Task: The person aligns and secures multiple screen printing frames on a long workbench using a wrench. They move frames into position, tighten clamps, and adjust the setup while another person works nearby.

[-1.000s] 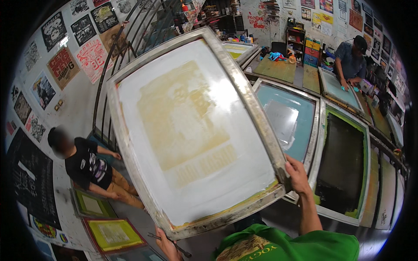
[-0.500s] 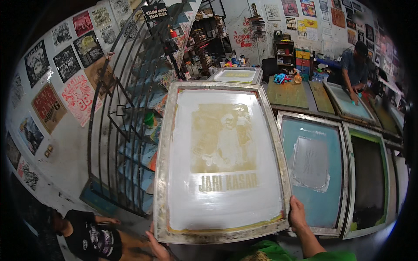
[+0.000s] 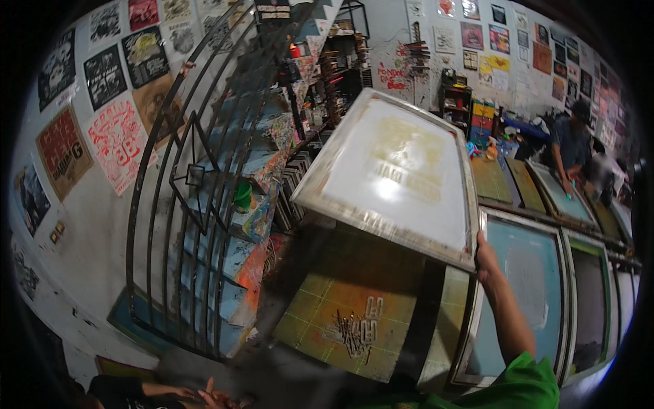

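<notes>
A silk-screen frame [image 3: 381,217] with a worn metal rim and a pale mesh bearing a yellowish picture and lettering is held up, tilted, in front of me. My right hand [image 3: 485,258] grips the frame at its near right corner, fingers partly hidden behind the rim. My left hand [image 3: 216,395] is low at the bottom edge, away from the frame; its fingers are apart and nothing shows in them. Beneath the raised frame lies an olive-brown printing board [image 3: 313,286] with thin grid lines and a patch of dark and pale marks.
To the right stand a blue-green screen [image 3: 531,273] and a dark screen with a green border [image 3: 589,300]. A stair with black railings [image 3: 194,238] rises at left. Another person [image 3: 116,392] is at lower left; a co-worker [image 3: 571,140] leans over a screen at the far right.
The screen frame has swung up, away and to the right, uncovering the board. My left hand has let go of its corner and dropped left; my right hand still holds on.
</notes>
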The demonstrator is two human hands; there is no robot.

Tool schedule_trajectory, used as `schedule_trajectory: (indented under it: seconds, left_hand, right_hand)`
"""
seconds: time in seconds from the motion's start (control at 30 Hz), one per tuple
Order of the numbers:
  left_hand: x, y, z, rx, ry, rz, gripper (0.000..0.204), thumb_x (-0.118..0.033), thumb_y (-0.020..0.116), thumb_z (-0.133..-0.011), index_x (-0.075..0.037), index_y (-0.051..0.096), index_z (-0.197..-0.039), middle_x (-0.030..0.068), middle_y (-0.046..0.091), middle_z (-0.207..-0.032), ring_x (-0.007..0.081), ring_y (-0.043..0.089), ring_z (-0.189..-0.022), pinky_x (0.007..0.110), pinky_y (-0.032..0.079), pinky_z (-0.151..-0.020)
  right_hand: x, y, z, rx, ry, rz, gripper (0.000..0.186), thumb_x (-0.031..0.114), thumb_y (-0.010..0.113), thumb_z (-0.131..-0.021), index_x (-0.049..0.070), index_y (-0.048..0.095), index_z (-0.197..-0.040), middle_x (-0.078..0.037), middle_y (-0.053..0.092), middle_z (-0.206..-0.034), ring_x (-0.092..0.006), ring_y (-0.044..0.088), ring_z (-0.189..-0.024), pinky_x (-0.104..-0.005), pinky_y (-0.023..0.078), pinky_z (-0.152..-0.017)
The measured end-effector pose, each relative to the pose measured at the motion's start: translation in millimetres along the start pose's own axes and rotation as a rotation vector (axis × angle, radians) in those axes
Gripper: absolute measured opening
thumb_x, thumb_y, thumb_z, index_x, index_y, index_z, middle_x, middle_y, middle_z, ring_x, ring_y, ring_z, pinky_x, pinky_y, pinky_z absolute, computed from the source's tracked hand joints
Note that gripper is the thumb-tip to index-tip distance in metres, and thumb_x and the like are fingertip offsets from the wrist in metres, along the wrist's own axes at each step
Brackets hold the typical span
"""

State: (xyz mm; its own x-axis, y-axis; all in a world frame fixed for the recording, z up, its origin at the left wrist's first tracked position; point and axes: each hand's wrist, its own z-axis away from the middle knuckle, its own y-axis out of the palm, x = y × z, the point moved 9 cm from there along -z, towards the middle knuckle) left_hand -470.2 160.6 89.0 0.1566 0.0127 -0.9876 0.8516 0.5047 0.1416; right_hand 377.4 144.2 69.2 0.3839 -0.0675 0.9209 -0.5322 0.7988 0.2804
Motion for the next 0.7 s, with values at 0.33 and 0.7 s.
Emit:
schedule_trajectory:
  seconds: [0.33, 0.7]
  left_hand:
    - [219.0, -103.6, -62.0, -0.050, 0.190, -0.936, 0.031, -0.031, 0.060, -0.106, -0.003, 0.070, -0.116, 0.0067, 0.066, -0.087, 0.0223, 0.062, -0.076, 0.038, 0.052, -0.068]
    - [285.1, -83.7, -52.0, 0.205, 0.189, -1.290, 0.046, -0.013, 0.069, -0.096, -0.008, 0.058, -0.140, 0.0143, 0.072, -0.121, 0.0312, 0.068, -0.098, 0.043, 0.057, -0.085]
  right_hand:
    - [102.1, 28.3, -364.0, 0.044, -0.087, -0.010, 0.059, 0.055, 0.046, -0.110, 0.007, 0.061, -0.141, -0.017, 0.072, -0.128, -0.0326, 0.074, -0.106, -0.0508, 0.060, -0.085]
    - [43.3, 127.6, -578.8, -0.283, -0.036, 0.149, 0.044, 0.049, 0.056, -0.108, 0.007, 0.068, -0.114, -0.007, 0.066, -0.087, -0.0229, 0.060, -0.068, -0.0499, 0.051, -0.064]
